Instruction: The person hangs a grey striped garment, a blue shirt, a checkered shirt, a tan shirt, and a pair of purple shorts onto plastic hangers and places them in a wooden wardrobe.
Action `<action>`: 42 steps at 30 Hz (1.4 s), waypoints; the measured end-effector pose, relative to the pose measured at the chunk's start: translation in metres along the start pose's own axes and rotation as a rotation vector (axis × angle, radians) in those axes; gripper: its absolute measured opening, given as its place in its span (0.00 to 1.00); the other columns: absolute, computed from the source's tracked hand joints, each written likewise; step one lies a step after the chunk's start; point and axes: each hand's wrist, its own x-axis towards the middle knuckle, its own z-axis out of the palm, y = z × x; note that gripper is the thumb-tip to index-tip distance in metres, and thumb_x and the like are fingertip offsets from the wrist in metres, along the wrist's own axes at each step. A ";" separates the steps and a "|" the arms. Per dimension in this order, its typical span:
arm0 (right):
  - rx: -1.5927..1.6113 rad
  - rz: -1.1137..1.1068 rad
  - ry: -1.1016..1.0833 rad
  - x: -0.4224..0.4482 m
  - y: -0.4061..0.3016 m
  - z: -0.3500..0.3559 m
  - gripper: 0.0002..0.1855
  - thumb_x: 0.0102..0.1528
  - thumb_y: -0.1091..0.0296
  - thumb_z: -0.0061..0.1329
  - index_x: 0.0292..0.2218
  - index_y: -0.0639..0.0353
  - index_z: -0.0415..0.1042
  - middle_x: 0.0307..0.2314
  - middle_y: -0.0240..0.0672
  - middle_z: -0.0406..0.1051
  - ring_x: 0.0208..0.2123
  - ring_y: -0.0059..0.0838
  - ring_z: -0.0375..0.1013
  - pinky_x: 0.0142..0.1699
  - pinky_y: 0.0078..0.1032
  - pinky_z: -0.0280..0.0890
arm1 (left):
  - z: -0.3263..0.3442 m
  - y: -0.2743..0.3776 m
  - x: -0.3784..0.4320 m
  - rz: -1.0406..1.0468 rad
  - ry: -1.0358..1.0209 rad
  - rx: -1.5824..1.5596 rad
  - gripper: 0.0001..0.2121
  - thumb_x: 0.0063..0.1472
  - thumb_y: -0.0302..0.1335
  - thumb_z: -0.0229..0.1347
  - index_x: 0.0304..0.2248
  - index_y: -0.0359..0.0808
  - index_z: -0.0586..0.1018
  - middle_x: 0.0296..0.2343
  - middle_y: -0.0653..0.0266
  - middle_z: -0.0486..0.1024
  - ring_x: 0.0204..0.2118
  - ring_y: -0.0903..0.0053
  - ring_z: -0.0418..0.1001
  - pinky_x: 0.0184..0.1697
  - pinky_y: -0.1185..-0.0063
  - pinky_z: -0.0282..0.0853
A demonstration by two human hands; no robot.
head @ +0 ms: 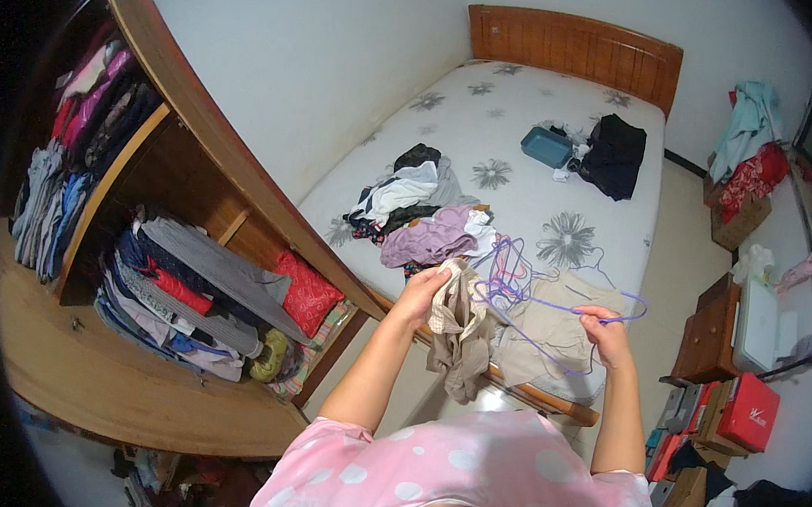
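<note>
My left hand grips a bunched beige garment with a checked band at its top. The cloth hangs down past the foot edge of the bed. In my right hand is a purple clothes hanger, held close to its hook. The hanger's long side slants over a light beige garment lying at the bed's corner. Between my hands, a tangle of purple and pink hangers rests on the mattress. Just beyond the left hand lies a heap of clothes, with a mauve garment nearest.
An open wooden wardrobe with hanging clothes stands on the left. Farther up the patterned mattress are a blue plastic basket and black clothing. Shoe boxes and a small wooden cabinet line the right wall.
</note>
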 end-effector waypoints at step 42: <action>-0.249 -0.225 0.009 0.019 0.004 0.113 0.09 0.49 0.75 0.43 0.34 0.65 0.69 0.25 0.30 0.70 0.28 0.16 0.66 0.35 0.14 0.60 | -0.021 0.040 -0.040 0.887 -0.089 1.485 0.12 0.52 0.37 0.51 0.23 0.36 0.72 0.21 0.61 0.69 0.26 0.65 0.69 0.28 0.72 0.64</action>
